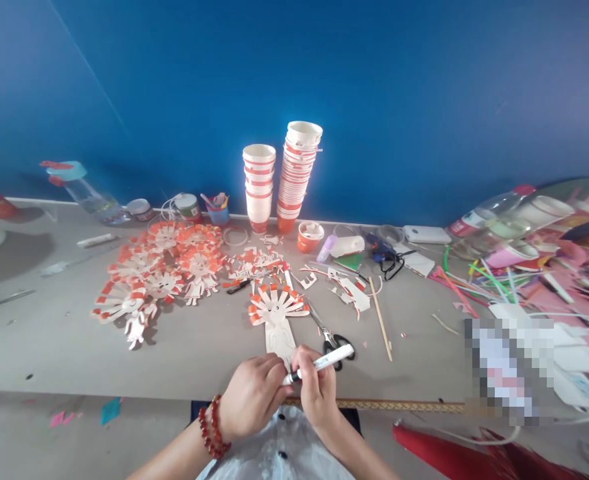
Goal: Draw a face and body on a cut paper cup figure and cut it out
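Note:
My right hand [317, 383] grips a white marker [331, 358], its dark-banded end angled down toward my left fingers. My left hand [257, 390], with a red bead bracelet [215, 427] on the wrist, is closed at the lower end of a paper-cup cutout [278, 333]. That cutout lies flat, with an orange-tipped fringe fanned around a small face and a body outline drawn on its white strip. The marker's tip and the cutout's bottom edge are partly hidden by my fingers. Black-handled scissors [331, 340] lie just right of the cutout.
Similar fringed cutouts [164, 263] are heaped at left. Two paper cup stacks [260, 190] stand by the blue wall. Paper scraps [351, 290], a wooden stick [381, 320] and a glue gun [380, 247] lie to the right. Bottles and craft materials crowd the far right.

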`<state>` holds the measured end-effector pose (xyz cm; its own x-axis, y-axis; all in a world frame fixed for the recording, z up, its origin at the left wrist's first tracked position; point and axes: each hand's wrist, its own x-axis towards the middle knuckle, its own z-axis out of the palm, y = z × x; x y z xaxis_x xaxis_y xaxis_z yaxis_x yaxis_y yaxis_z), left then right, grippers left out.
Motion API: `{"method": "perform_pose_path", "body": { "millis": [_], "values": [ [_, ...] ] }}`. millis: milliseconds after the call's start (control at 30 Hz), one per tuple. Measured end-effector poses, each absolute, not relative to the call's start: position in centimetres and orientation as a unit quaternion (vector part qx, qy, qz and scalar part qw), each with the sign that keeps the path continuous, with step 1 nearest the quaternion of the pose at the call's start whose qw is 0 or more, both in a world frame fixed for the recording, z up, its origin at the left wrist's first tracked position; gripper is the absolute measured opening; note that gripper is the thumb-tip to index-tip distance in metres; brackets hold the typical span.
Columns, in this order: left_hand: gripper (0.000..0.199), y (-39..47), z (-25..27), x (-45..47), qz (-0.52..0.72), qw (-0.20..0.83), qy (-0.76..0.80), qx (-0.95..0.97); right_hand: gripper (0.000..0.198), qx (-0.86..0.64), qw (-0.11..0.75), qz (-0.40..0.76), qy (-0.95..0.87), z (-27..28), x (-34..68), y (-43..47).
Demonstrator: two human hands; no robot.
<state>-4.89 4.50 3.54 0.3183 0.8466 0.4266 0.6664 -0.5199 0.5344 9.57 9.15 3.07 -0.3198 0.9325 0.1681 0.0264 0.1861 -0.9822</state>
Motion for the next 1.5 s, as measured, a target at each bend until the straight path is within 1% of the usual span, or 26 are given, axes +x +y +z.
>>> {"method": "perform_pose_path", "body": {
  "millis": [233,333,433,533,567,600,633,667,700,733,767,833,933,1033,1133,1200,1267,1367,1400,1433,1467,1500],
  "values": [
    [0.038,4.2,5.6,-4.3,0.343,0.154,0.468,0.800,0.039,-0.398,0.493,0.524,-0.569,2.6,9.1,7.9],
    [0.039,4.3,6.0,-4.0,0.344,0.155,0.469,0.799,0.037,-0.397,0.487,0.522,-0.577,2.6,9.1,7.6],
    [0.037,4.8,5.8,-3.8,0.345,0.162,0.497,0.780,0.038,-0.387,0.459,0.483,-0.638,3.6,9.4,8.9],
    [0.030,5.3,5.1,-4.3,0.351,0.186,0.558,0.728,0.040,-0.376,0.362,0.409,-0.749,5.6,9.9,12.7],
    [0.033,5.4,4.8,-4.6,0.347,0.195,0.576,0.714,0.041,-0.393,0.326,0.388,-0.767,6.4,10.2,14.4],
    [0.045,5.4,4.5,-5.0,0.338,0.196,0.592,0.705,0.044,-0.429,0.293,0.361,-0.774,7.0,10.4,16.3],
    [0.053,5.3,4.3,-5.4,0.326,0.189,0.607,0.700,0.048,-0.486,0.242,0.309,-0.781,7.5,10.7,18.3],
    [0.053,5.2,4.0,-5.8,0.314,0.177,0.616,0.700,0.048,-0.539,0.164,0.240,-0.790,7.8,11.0,20.2],
    [0.046,5.0,3.8,-6.1,0.301,0.164,0.622,0.704,0.048,-0.576,0.087,0.172,-0.794,8.0,11.2,21.8],
    [0.038,4.8,3.7,-6.3,0.288,0.152,0.625,0.710,0.045,-0.581,0.058,0.157,-0.797,8.0,11.2,23.2],
    [0.030,4.6,3.5,-6.4,0.276,0.141,0.625,0.716,0.040,-0.580,0.048,0.145,-0.800,7.8,11.2,24.3],
    [0.024,4.3,3.3,-6.4,0.253,0.123,0.626,0.727,0.032,-0.581,0.046,0.113,-0.805,7.4,10.7,25.4],
    [0.022,4.3,2.9,-6.2,0.235,0.113,0.632,0.729,0.033,-0.555,0.048,0.057,-0.829,6.9,8.8,25.5],
    [0.019,4.3,2.7,-5.9,0.243,0.123,0.629,0.728,0.028,-0.500,-0.016,0.087,-0.862,6.8,6.5,25.6],
    [0.018,4.2,2.5,-5.8,0.266,0.123,0.624,0.724,0.017,-0.501,-0.056,0.112,-0.856,6.7,4.6,26.6],
    [0.018,3.9,2.3,-6.0,0.284,0.124,0.622,0.719,0.017,-0.508,-0.060,0.117,-0.851,7.0,4.0,27.2],
    [0.018,3.5,2.1,-6.3,0.304,0.129,0.615,0.716,0.022,-0.518,-0.042,0.107,-0.848,7.8,4.1,27.4],
    [0.017,2.9,2.2,-7.2,0.355,0.111,0.602,0.706,0.029,-0.542,0.024,0.070,-0.837,10.2,5.5,26.3],
    [0.018,2.8,2.5,-7.6,0.376,0.090,0.600,0.700,0.026,-0.542,0.077,0.063,-0.834,11.1,6.2,25.5],
    [0.022,2.7,2.9,-8.0,0.394,0.059,0.601,0.693,0.022,-0.524,0.116,0.082,-0.840,12.0,7.1,24.4],
    [0.029,2.8,3.4,-8.3,0.404,0.021,0.605,0.686,0.018,-0.488,0.133,0.129,-0.853,12.8,7.9,23.2],
    [0.037,2.9,4.0,-8.6,0.406,-0.021,0.612,0.678,0.016,-0.428,0.125,0.198,-0.873,13.4,8.8,21.9]
  ]
}}
